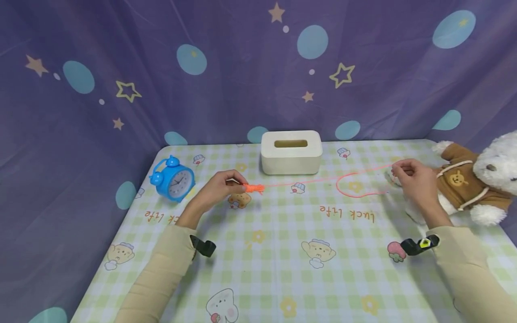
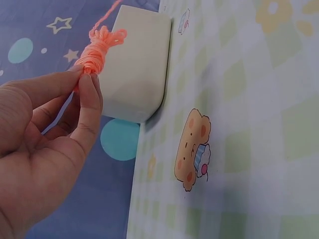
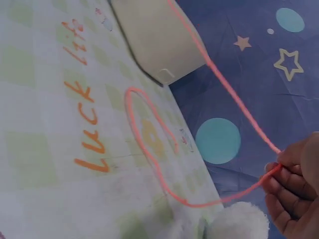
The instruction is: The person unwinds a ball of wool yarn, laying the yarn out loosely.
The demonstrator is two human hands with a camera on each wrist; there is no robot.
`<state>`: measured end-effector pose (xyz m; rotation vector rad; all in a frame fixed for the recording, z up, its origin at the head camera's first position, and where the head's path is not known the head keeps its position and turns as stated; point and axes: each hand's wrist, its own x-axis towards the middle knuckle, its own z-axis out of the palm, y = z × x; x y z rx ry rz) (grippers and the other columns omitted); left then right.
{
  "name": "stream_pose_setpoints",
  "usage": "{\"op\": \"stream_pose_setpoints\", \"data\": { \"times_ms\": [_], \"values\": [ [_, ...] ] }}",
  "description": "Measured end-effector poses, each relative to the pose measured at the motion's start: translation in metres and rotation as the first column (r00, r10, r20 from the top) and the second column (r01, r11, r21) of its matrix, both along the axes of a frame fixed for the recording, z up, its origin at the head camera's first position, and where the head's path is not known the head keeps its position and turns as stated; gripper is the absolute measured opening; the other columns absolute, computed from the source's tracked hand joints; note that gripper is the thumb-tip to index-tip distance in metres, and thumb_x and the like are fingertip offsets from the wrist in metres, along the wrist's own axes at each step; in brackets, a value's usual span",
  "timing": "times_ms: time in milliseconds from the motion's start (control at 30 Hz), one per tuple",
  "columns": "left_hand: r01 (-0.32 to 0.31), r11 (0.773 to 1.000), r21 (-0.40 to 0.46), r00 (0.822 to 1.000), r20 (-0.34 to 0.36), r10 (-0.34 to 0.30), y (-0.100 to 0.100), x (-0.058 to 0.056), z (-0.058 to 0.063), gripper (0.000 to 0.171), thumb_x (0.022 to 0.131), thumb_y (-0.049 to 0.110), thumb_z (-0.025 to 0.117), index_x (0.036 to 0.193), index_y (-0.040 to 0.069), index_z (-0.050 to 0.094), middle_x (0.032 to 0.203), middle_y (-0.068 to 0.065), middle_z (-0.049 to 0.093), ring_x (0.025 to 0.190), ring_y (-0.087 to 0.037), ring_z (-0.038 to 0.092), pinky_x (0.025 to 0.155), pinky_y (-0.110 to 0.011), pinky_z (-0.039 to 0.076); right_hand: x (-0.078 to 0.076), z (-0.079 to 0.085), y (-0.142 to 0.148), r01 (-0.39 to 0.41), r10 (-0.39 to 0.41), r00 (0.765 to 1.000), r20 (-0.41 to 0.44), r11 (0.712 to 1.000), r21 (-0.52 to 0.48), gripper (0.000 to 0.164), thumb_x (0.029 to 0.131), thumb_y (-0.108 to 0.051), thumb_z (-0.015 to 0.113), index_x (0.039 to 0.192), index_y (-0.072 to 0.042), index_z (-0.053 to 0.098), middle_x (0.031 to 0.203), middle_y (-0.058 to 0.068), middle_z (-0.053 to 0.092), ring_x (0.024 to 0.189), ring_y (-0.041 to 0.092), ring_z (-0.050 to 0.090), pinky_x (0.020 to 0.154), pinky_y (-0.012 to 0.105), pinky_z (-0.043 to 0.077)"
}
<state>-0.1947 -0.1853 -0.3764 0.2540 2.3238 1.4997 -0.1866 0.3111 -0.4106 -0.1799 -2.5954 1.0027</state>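
Note:
Between thumb and fingertips my left hand (image 1: 221, 188) pinches one end of a small wound bundle of orange yarn (image 2: 94, 55), held above the tablecloth. From the bundle's other end a single strand (image 1: 311, 181) runs across to my right hand (image 1: 416, 179), stretched nearly straight. There the strand is pinched between thumb and forefinger, close by the teddy bear. Past the right fingers, the loose tail (image 3: 134, 119) hangs down and curves in a loop over the cloth.
A white tissue box (image 1: 291, 154) stands at the back middle. On the left is a blue alarm clock (image 1: 173, 179). At the right sits a white teddy bear in a brown hoodie (image 1: 464, 179). The checked tablecloth (image 1: 278, 278) reaches back to a purple curtain (image 1: 242, 103).

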Motion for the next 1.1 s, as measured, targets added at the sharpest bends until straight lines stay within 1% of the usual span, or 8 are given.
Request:
{"op": "stream_pose_setpoints", "data": {
  "times_ms": [133,200,300,433,533,667,867,1100],
  "values": [
    [0.011,1.000,0.015,1.000,0.006,-0.011,0.002,0.001,0.001,0.019,0.088,0.024,0.071,0.100,0.011,0.066,0.108,-0.008,0.065,0.105,-0.043,0.057,0.087,-0.053,0.047,-0.001,-0.006,-0.006,-0.061,0.057,0.997,0.058,0.995,0.077,0.028,0.097,-0.029,0.054,0.101,-0.003,0.065,0.086,0.010,0.068,0.067,-0.009,0.048,0.060,0.018,0.040],
    [0.013,1.000,0.022,1.000,0.009,-0.013,0.004,0.001,0.002,0.018,0.088,0.024,0.070,0.100,0.011,0.066,0.107,-0.008,0.066,0.106,-0.043,0.058,0.088,-0.055,0.046,-0.002,-0.009,-0.009,-0.118,0.106,0.987,0.122,0.988,0.096,0.028,0.098,-0.029,0.053,0.102,-0.004,0.064,0.092,0.016,0.067,0.072,0.003,0.055,0.062,0.024,0.042],
    [0.015,0.999,0.031,1.000,0.011,-0.015,0.006,0.001,0.003,0.017,0.088,0.022,0.070,0.100,0.011,0.066,0.108,-0.009,0.067,0.106,-0.043,0.058,0.091,-0.056,0.045,-0.002,-0.013,-0.013,-0.203,0.177,0.963,0.203,0.972,0.115,0.027,0.099,-0.028,0.051,0.103,-0.004,0.063,0.094,0.018,0.068,0.079,0.023,0.062,0.064,0.033,0.045],
    [0.019,0.999,0.039,1.000,0.012,-0.019,0.008,0.000,0.004,0.017,0.088,0.020,0.070,0.100,0.010,0.065,0.115,-0.008,0.064,0.107,-0.038,0.060,0.095,-0.056,0.043,-0.004,-0.017,-0.015,-0.261,0.233,0.953,0.195,0.956,0.132,0.023,0.098,-0.022,0.053,0.102,-0.002,0.064,0.095,0.020,0.068,0.087,0.035,0.063,0.069,0.041,0.047],
    [0.018,0.999,0.033,1.000,0.008,-0.018,0.008,0.000,0.004,0.016,0.088,0.020,0.071,0.099,0.010,0.066,0.125,-0.004,0.057,0.106,-0.033,0.061,0.096,-0.055,0.043,-0.004,-0.015,-0.018,-0.266,0.245,0.955,0.165,0.956,0.125,0.021,0.097,-0.019,0.053,0.104,-0.001,0.063,0.097,0.021,0.067,0.091,0.037,0.062,0.074,0.047,0.046],
    [0.017,0.999,0.036,1.000,0.008,-0.017,0.008,-0.001,0.003,0.016,0.087,0.019,0.071,0.099,0.010,0.065,0.127,-0.002,0.057,0.106,-0.035,0.062,0.097,-0.056,0.043,-0.005,-0.008,-0.025,-0.265,0.250,0.956,0.156,0.961,0.084,0.025,0.098,-0.021,0.053,0.110,-0.001,0.061,0.103,0.022,0.065,0.096,0.038,0.061,0.077,0.049,0.046],
    [0.023,0.999,0.022,1.000,-0.005,-0.023,0.010,-0.003,0.002,0.017,0.088,0.018,0.070,0.102,0.009,0.064,0.114,-0.007,0.061,0.106,-0.036,0.062,0.094,-0.055,0.045,-0.006,0.000,-0.047,-0.300,0.295,0.948,0.118,0.954,0.025,0.028,0.098,-0.024,0.054,0.114,-0.002,0.060,0.106,0.021,0.065,0.097,0.038,0.062,0.078,0.047,0.049],
    [0.025,1.000,0.007,1.000,-0.012,-0.025,0.014,-0.004,0.003,0.017,0.088,0.018,0.070,0.102,0.009,0.065,0.111,-0.009,0.061,0.104,-0.036,0.062,0.094,-0.055,0.045,-0.014,-0.007,-0.085,-0.386,0.386,0.921,0.049,0.922,-0.022,0.023,0.097,-0.019,0.058,0.112,-0.001,0.061,0.105,0.017,0.067,0.095,0.031,0.063,0.083,0.046,0.051]
  ]
}}
